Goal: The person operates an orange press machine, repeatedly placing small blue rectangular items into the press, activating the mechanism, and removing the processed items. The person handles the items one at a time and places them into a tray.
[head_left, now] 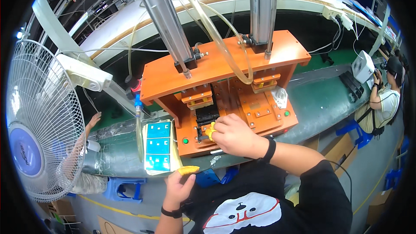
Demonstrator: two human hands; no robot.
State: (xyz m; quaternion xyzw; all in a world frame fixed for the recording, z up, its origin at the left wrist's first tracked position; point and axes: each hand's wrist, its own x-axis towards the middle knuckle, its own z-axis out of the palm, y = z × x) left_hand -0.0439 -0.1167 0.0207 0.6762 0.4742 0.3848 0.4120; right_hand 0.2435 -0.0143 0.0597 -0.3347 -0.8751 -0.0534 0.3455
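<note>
My right hand (236, 138), with yellow finger cots on its fingertips, bends over the front of the left station of an orange press (225, 60). Its fingers are curled together beside a black plastic part (208, 115) lying in that station; what they pinch is hidden. Below the press, near my body, my left hand (178, 187) has a yellow cot on its outstretched finger, and the thumb stands apart from it. Nothing shows in that hand. Just beyond it lies a stack of sheets with blue panels (158, 146), bearing small white cut-out shapes.
Two metal cylinders (167, 21) rise from the press, with clear hoses looping between them. A large fan (43, 121) stands at the left. Crumpled clear plastic (280, 97) sits on the press's right side. Other people work at both sides of the green bench (316, 108).
</note>
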